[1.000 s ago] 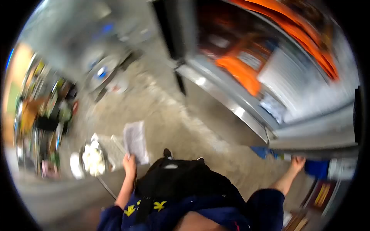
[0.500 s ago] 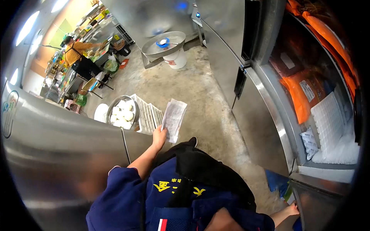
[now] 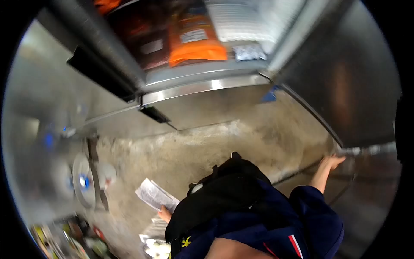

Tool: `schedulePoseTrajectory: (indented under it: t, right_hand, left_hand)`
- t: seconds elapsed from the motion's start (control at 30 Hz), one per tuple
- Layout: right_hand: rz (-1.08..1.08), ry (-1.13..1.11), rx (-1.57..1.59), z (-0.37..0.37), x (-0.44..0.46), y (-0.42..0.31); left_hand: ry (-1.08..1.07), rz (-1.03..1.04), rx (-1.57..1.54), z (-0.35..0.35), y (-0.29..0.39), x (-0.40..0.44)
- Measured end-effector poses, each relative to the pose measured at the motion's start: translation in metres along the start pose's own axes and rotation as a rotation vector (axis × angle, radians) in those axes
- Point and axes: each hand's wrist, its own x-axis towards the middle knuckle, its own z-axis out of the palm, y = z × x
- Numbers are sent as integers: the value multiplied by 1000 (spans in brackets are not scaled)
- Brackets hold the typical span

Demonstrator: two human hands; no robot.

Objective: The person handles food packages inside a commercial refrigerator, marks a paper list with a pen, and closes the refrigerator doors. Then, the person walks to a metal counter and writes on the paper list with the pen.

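My left hand (image 3: 164, 213) is closed on some folded white papers (image 3: 156, 195) with writing on them, held low over the floor beside my apron. At the lower edge of an open steel door (image 3: 345, 86) on the right is my right hand (image 3: 333, 161), its fingers against the door's corner. Ahead, the open steel cabinet (image 3: 207, 84) shows an orange package (image 3: 198, 41) with a white label, a small silver-white packet (image 3: 250, 52) and a translucent white ribbed tray (image 3: 237, 21).
A round metal pan (image 3: 84, 181) with a blue item stands over a white bucket (image 3: 107, 175) at the left. Cluttered goods (image 3: 56, 241) show at the lower left. Concrete floor (image 3: 142, 155) lies between me and the cabinet. Part of a bowl with white contents shows at the bottom.
The view has turned right, so the cabinet now lies ahead. More of the door shows, with my right hand at its edge. The papers remain in my left hand.
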Motion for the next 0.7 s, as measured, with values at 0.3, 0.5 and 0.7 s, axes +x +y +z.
schedulePoseTrajectory:
  t: [0.3, 0.5, 0.7]
  right_hand:
    - [-628, -562, -181, -108, -174, -259]
    - [-1170, -210, -316, -201, -270, -272]
    - [-1618, -500, -101, -241, -373, -288]
  left_hand:
    - [-275, 139, -11, -60, 71, 153]
    - [-337, -15, -74, -52, 104, 187]
    - [-629, -192, -569, -54, 214, 136]
